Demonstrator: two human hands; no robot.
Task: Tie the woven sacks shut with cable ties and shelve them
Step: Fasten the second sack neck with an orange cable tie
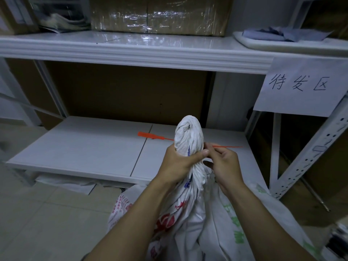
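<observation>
White shelving (84,147) stands behind as left hand (178,163) grips the twisted sack (188,132) and right hand (225,164) pinches the cable tie (150,136).

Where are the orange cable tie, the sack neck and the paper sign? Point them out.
cable tie (146,135), head view, its flat tag end.
sack neck (189,136), head view, the twisted white top.
paper sign (301,103), head view, bare paper below the writing.

Dim, bluish light hangs over everything. Glare streaks across the plastic-wrapped box (160,14) up top and mirrors onto the glossy upper shelf (131,42). Deep shadow fills the bay underneath. The lower shelf (75,147) takes soft, even light. The sack (188,132) at centre reads sharp; shelf lines bow toward the corners, and the left edge smears into blur.
</observation>
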